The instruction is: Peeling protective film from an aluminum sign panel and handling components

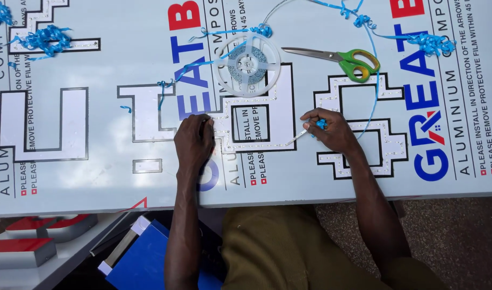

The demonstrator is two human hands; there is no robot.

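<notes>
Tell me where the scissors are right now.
The green-handled scissors lie on the white panel at upper right of the head view, just right of the clear reel, above the right hand.

Reel point(247, 63) lies on the panel point(310, 177), scissors point(342, 60) at its 3 o'clock. Left hand point(194, 140) sits at the reel's 7 o'clock, right hand point(332, 130) at 4 o'clock. Both rest on the panel.

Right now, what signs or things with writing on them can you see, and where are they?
Sign panel: big flat white sheet under both hands, with blue, red and black print.
Cut-out letter shapes: white, black-edged, spread across the panel.
Blue box: rectangular, on the floor, lower left.
</notes>
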